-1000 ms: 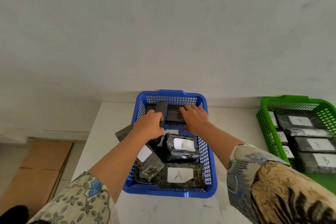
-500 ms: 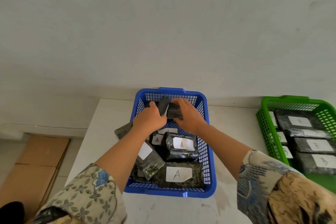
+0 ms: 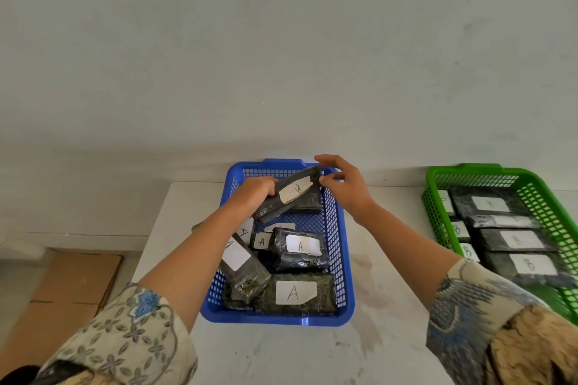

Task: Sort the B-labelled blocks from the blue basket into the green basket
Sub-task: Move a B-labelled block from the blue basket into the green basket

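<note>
The blue basket (image 3: pixel 341 262) sits mid-table, holding several dark wrapped blocks with white A labels, such as the front A block (image 3: pixel 297 292). My left hand (image 3: pixel 255 194) grips a dark block (image 3: pixel 292 194) raised over the basket's far end; its white label faces me and the letter looks like a B seen upside down. My right hand (image 3: pixel 342 183) pinches that block's far right end with thumb and fingers. The green basket (image 3: pixel 553 212) stands at the right, holding several B-labelled blocks (image 3: pixel 516 241).
The white table (image 3: pixel 375 291) runs up to a pale wall. Its left edge drops to the floor, where flat cardboard (image 3: pixel 72 284) lies. Another dark block (image 3: pixel 308 205) rests at the blue basket's far end under the raised one.
Both hands have lifted the dark block off the basket's far end and turned it so its label faces up. The right hand moved from on top of it to its far right end.
</note>
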